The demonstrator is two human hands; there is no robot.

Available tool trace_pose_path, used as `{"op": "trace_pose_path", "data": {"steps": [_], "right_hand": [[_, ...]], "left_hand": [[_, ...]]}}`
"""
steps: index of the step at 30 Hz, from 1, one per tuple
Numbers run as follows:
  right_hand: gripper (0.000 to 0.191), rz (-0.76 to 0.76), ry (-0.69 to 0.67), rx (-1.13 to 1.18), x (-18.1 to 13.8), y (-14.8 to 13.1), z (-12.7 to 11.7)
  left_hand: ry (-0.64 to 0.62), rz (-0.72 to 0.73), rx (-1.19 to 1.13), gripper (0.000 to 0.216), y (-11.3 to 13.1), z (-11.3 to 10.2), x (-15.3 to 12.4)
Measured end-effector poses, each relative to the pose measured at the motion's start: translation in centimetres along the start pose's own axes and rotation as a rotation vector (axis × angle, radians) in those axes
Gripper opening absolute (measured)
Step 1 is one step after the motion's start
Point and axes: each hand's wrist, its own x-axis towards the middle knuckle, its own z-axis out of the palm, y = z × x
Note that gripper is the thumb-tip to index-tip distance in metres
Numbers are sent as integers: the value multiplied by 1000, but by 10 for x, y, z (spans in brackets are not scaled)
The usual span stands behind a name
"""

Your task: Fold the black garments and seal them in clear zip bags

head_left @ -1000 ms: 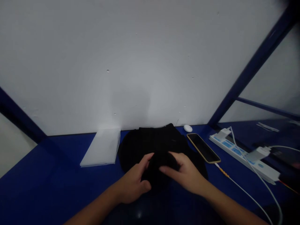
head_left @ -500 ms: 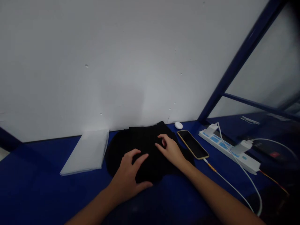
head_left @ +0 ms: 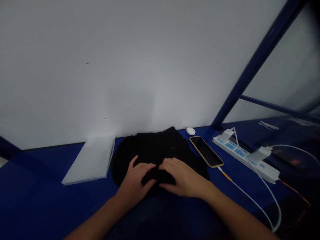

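A black garment (head_left: 155,145), loosely folded, lies on the blue desk against the wall; its exact kind cannot be made out. Over its left front part is my left hand (head_left: 136,181), thumb and forefinger curled about the dark fabric while another finger sticks up. Close beside it, my right hand (head_left: 183,178) has its fingers bent over the front part of the cloth and its thumb below them, with fabric between. The two sets of fingertips nearly meet. Dark folds hide just how the cloth sits in the fingers.
White folded sheets (head_left: 88,161) lie left of the garment. To the right are a phone (head_left: 206,151) on a charging cable, a small white rounded case (head_left: 190,131) and a power strip (head_left: 246,156) with plugged-in chargers. A blue metal post (head_left: 257,66) rises behind them.
My right hand has come left and toward me, from the garment's middle to its front, beside my left hand. The thumb and forefinger of my left hand have drawn closer together.
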Motion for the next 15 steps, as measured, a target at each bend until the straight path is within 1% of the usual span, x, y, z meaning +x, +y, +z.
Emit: {"op": "trace_pose_path", "data": {"steps": [2, 4, 6, 8, 10, 12, 15], "right_hand": [[17, 20, -3, 137, -3, 2, -6], [15, 52, 14, 268, -5, 8, -12], [17, 126, 73, 337, -4, 18, -15], [19, 231, 151, 352, -2, 29, -13], [18, 320, 228, 324, 2, 39, -6], [17, 354, 298, 254, 7, 49, 3], [18, 370, 372, 153, 14, 61, 17]], "left_hand": [[25, -32, -105, 44, 6, 0, -1], [31, -131, -255, 58, 11, 2, -2], [48, -257, -437, 67, 14, 5, -1], [79, -376, -621, 66, 13, 9, 4], [108, -475, -721, 62, 7, 11, 13], [109, -534, -684, 59, -2, 11, 24], [92, -534, -497, 57, -15, 13, 35]]}}
